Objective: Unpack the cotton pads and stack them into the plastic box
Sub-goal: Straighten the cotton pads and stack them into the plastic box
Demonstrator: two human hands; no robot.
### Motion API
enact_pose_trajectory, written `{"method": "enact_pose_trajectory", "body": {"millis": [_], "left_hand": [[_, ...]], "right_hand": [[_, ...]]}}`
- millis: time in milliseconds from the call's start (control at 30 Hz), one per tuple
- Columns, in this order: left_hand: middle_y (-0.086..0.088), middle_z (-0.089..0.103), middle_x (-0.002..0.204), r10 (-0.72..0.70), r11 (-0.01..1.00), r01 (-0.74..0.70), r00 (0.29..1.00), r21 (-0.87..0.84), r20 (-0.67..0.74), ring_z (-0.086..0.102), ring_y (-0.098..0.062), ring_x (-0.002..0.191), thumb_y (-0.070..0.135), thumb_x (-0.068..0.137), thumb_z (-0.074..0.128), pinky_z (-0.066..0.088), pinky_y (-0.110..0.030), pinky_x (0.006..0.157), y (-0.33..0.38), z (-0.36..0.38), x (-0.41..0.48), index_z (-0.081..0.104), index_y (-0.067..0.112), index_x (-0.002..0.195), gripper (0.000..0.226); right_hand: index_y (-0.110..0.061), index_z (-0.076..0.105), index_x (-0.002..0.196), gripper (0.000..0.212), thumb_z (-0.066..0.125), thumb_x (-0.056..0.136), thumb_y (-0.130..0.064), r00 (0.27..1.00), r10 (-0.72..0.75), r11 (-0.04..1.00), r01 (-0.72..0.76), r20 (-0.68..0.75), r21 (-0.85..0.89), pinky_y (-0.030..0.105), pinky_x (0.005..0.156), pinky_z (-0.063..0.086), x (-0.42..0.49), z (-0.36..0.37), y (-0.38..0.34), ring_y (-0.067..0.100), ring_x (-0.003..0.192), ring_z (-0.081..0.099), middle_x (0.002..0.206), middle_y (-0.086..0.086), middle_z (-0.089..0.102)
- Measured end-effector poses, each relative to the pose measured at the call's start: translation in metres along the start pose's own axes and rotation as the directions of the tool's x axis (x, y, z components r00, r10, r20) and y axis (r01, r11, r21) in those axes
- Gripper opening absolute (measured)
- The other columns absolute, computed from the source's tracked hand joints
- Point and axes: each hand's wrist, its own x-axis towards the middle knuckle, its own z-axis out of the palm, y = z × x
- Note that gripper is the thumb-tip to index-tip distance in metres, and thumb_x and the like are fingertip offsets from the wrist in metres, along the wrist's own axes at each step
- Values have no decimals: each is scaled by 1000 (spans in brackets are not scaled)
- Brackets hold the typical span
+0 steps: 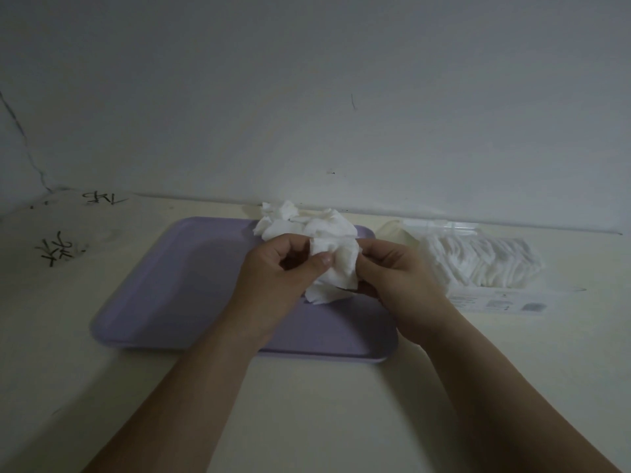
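Cream table [324, 404] set against a white wall [307, 97]. Light is dim, edges slightly blurred.

Far-left corner of the table: black brush-style markings [56, 249] on the surface, unreadable.

Purple tray [164, 285] sits mid-table, nearer the far edge, long side parallel to the wall.

Left hand [276, 271] is raised over the tray's centre with fingers curled. Its thumb [324, 259] presses on the front of a bunch of cotton pads [336, 268], so that hand is clamped on the bunch.

The bunch is white and crumpled, several sheets, held between both hands above the tray. Can't tell whether its lower edge touches the tray.

Behind the bunch, a loose pile of pads [307, 223] lies at the tray's far edge, spilling a little over the rim towards the wall.

Right hand [399, 278] grips the bunch's right side, fingers curled in around it. Its fingertips are hidden behind the pads.

Right of the tray, towards the table's far-right edge: a clear plastic pack [478, 261] holding a row of white pads stood on edge. It sits just beside the tray's far-right corner. A printed label strip [502, 303] runs along its near side, text too small to read. Can't tell if this is the box or the wrapper.
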Motion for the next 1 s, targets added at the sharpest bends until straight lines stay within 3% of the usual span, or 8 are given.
{"method": "enact_pose_trajectory", "body": {"millis": [100, 167, 267, 367, 467, 667, 833, 1000], "left_hand": [[0, 75, 80, 1, 1000, -2, 1000, -22, -30, 64, -8, 66, 16, 87, 83, 49, -20, 60, 0, 2, -1, 78, 13, 96, 10], [-2, 75, 82, 1, 1000, -2, 1000, -27, -21, 65, -10, 70, 17, 86, 84, 51, -24, 63, 0, 2, -1, 78, 14, 94, 10], [0, 74, 78, -22, 1000, 22, 1000, -19, 13, 65, -9, 68, 8, 89, 79, 51, -20, 60, 4, 3, -1, 77, 12, 95, 8], [-6, 75, 77, -86, 991, 80, 995, -107, -50, 66, -18, 68, 5, 95, 68, 53, -28, 60, 6, 2, 1, 76, 8, 94, 9], [-5, 75, 78, -147, 986, 135, 981, -100, -128, 66, -23, 70, 20, 100, 66, 55, -38, 66, 3, 2, 5, 72, 4, 97, 17], [-14, 77, 108, -189, 932, 239, 962, -274, 197, 71, -28, 90, 44, 89, 68, 54, -41, 73, 6, 2, 5, 78, 22, 109, 31], [-11, 76, 104, -210, 942, 242, 966, -234, 153, 63, -22, 80, 12, 90, 77, 48, -40, 70, 4, -6, 7, 76, 16, 117, 28], [-9, 74, 89, -153, 960, 137, 987, -244, -49, 62, -23, 77, 5, 98, 65, 51, -31, 63, 6, -10, 9, 77, 8, 99, 13]], "right_hand": [[5, 73, 121, 28, 51, 106, -6, 998, 33, 992, -40, 56, 120, 55, 99, 58, -2, -1, -5, 42, 115, 71, 119, 27, 74], [5, 71, 122, 29, 64, 101, -15, 994, -7, 988, -9, 106, 151, 56, 97, 58, -3, 0, -8, 39, 111, 73, 117, 25, 74], [-3, 73, 117, 29, 77, 89, -5, 996, -58, 994, 51, 70, 95, 53, 99, 58, 0, 1, -3, 35, 107, 73, 116, 21, 76], [-12, 76, 101, 29, 75, 83, 10, 998, -62, 992, 59, 26, 109, 34, 81, 59, 3, -4, 1, 24, 94, 73, 106, 13, 74], [-14, 72, 88, 28, 68, 71, 8, 994, -74, 989, 64, 75, 131, 25, 72, 55, 2, -7, -2, 20, 84, 66, 99, 14, 62], [-14, 73, 83, 33, 62, 65, 10, 979, -40, 995, 20, 198, 99, 24, 64, 51, 0, -7, -3, 18, 73, 64, 79, 8, 66], [-7, 74, 91, 29, 64, 66, 4, 984, 13, 998, -25, 176, 66, 29, 69, 52, 3, -12, 1, 23, 81, 66, 86, 13, 69], [5, 73, 111, 38, 82, 78, -12, 997, 69, 997, -68, -22, 45, 48, 95, 57, 7, -12, 7, 40, 103, 72, 113, 32, 73]]}}
